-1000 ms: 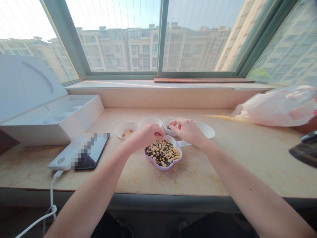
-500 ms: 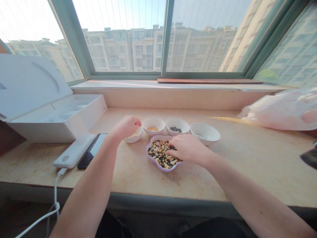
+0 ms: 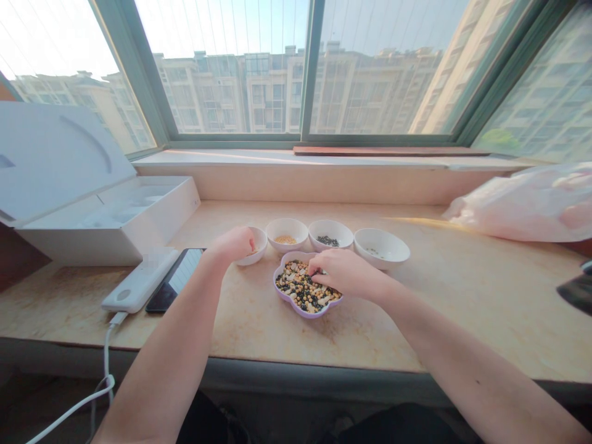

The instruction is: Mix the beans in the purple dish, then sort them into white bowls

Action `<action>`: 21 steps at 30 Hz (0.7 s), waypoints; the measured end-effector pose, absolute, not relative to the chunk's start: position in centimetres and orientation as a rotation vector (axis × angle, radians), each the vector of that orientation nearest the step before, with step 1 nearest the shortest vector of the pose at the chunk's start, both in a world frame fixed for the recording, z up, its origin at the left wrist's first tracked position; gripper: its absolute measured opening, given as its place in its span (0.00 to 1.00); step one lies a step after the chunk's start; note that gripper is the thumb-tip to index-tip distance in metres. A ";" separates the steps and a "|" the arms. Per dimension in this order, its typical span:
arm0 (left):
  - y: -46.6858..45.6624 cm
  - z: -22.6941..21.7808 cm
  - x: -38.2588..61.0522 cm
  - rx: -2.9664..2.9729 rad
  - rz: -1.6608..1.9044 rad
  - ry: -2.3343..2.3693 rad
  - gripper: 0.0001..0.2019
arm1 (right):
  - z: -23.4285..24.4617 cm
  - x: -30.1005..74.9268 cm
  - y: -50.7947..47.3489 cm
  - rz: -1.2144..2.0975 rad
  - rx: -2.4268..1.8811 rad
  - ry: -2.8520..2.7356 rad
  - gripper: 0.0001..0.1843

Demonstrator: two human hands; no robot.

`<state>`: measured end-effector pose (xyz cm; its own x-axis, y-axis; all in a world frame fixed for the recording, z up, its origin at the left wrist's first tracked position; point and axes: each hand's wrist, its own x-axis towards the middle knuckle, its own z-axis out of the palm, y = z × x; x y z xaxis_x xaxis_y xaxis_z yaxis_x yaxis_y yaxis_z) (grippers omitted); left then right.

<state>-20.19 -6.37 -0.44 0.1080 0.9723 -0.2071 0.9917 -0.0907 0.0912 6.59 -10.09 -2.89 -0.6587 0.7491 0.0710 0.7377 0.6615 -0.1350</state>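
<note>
A pale purple, flower-shaped dish point(image 3: 309, 313) holds a mix of black beans, yellow beans and whitish flat pieces. Over its right side is my right hand point(image 3: 345, 270), fingertips drawn together among the beans; what they pinch is hidden. My left hand point(image 3: 235, 243) is at the leftmost white bowl point(image 3: 259, 246), its fingers curled down toward the pale pieces inside. I cannot make out what it grips. Behind the dish stand a white bowl point(image 3: 287, 229) with yellow beans, another white bowl point(image 3: 331, 229) with black beans, and a white bowl point(image 3: 388, 243) with a few small greenish pieces.
On the left are an open white box point(image 3: 152, 228), a white power bank point(image 3: 139, 280) with a cable point(image 3: 107, 345), and a dark phone point(image 3: 173, 280). A clear plastic bag point(image 3: 527, 206) lies at the right, with a black object point(image 3: 576, 293) at the edge. Windows rise behind.
My left hand has moved slightly down and left, its fingers lower at the leftmost bowl. My right hand's fingers have drawn closer together in the beans.
</note>
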 end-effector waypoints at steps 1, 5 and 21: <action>-6.4 -0.4 -20.1 2.171 -0.140 1.966 0.07 | -2.9 6.7 -10.0 0.173 -1.235 -2.730 0.09; -6.5 -0.3 -20.1 2.154 -0.148 1.972 0.07 | -2.9 6.9 -9.8 0.250 -1.227 -2.691 0.08; -6.3 -0.6 -20.3 2.124 -0.085 2.023 0.06 | -2.6 6.6 -9.7 0.252 -1.206 -2.711 0.21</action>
<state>-20.34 -6.29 -0.56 0.0581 0.9814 -0.1830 0.9933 -0.0384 0.1091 6.64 -9.65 -2.64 -0.6608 0.7462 0.0804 0.7186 0.6600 -0.2191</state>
